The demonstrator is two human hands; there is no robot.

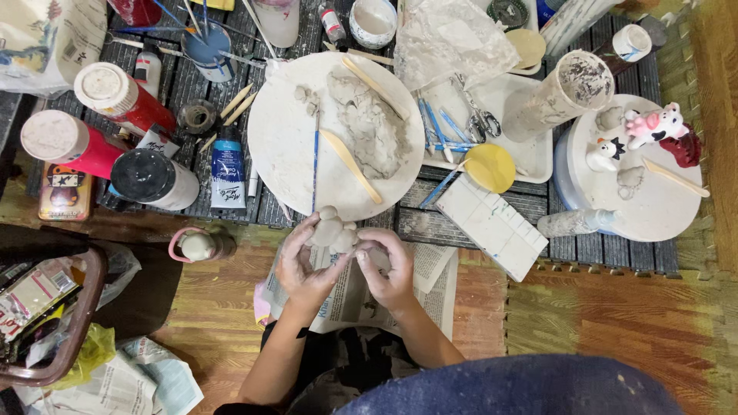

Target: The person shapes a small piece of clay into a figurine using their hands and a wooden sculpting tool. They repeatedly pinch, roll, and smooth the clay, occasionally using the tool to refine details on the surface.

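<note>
Both hands hold one small grey clay figure [334, 230] over the newspaper [430, 269]. The left hand [304, 265], fingers curled around it, lies at its 7 o'clock; the right hand [390, 269], half closed with fingertips touching, lies at 4 o'clock. The figure's long axis runs from 12 to 6 o'clock, and the left hand is nearer.

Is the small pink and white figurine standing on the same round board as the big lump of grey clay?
No, the figurine stands on the right round board, while the clay lump lies on the middle board.

Thing: I see a small grey, lumpy clay figure [333, 229] of rounded blobs.
Pose: upright, I think.
Place: near edge of the white round board [284, 146], above newspaper [361, 296].
</note>
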